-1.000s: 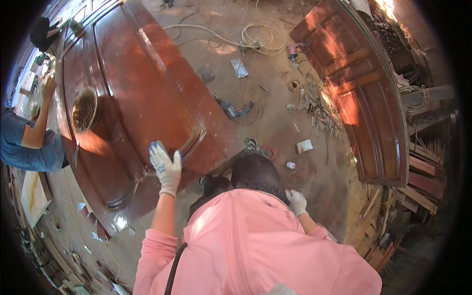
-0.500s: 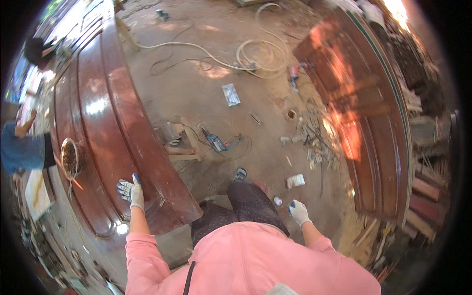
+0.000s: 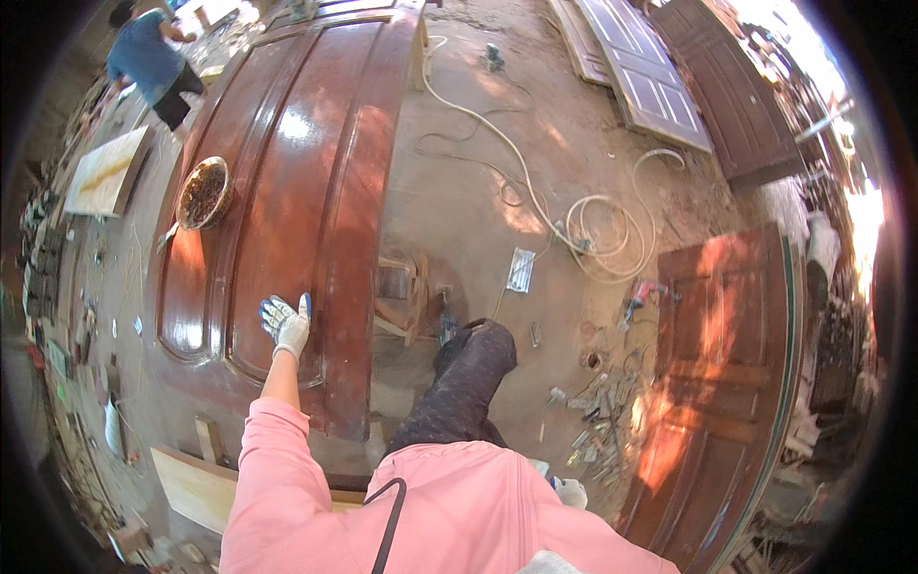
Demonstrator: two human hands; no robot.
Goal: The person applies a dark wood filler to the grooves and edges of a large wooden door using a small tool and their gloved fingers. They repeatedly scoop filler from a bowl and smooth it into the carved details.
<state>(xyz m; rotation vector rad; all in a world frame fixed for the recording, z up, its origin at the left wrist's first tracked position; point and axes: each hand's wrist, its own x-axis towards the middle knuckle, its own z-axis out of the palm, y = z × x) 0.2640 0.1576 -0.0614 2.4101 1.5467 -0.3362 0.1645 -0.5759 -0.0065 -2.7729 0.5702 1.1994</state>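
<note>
One left hand spreads wide, empty, over the brown door, perhaps touching; part-hidden right hand, cannot tell.

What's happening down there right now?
A person with gloved hands has the left hand spread open over a glossy reddish-brown door; whether it touches the surface isn't clear. The right hand hangs low, partly hidden by the pink jacket. A bowl sits on the door, and a co-worker in blue is beyond its left side.
</note>
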